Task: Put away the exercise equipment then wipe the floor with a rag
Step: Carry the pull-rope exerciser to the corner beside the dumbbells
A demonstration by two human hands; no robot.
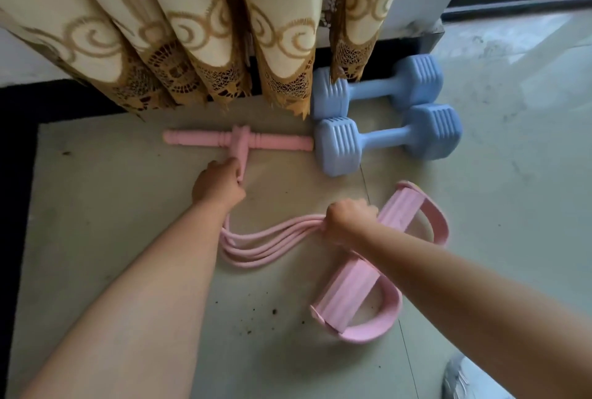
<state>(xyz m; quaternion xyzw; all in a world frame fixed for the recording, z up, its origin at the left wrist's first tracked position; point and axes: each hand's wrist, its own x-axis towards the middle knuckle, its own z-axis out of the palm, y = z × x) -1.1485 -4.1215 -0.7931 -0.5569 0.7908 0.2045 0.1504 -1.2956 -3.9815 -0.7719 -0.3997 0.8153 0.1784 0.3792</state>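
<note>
A pink pull rope is laid out beside two dumbbells at the foot of a curtain.

The left hand is curled round the rope's neck just below the handle bar, which lies on the floor touching the nearer dumbbell; the right hand is fisted round the bundled cords where they meet the foot pedals. The second dumbbell rests against the skirting, partly under the curtain. The step would best be finished by drawing the slack cords in and the pedals up close to the bar, so that the dirt specks near the pedals are left uncovered for wiping.
</note>
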